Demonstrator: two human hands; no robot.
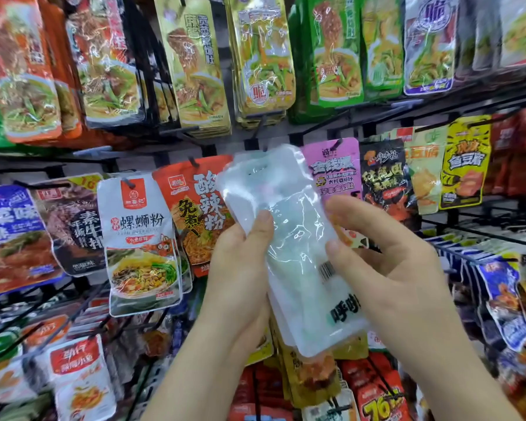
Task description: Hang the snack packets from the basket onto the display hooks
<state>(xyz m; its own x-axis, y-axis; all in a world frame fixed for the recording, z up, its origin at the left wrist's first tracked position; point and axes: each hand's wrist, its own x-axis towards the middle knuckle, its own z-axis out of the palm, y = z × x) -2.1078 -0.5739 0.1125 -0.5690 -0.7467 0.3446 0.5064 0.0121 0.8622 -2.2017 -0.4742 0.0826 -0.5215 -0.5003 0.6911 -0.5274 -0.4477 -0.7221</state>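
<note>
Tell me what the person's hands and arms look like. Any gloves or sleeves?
No gloves. The left hand and right hand are bare, with no rings showing. The left forearm and right forearm are bare too: no sleeves, watch or bracelet in view. Nails look short and plain.

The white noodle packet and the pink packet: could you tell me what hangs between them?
An orange packet, partly hidden by the held pale packet, in the head view.
</note>
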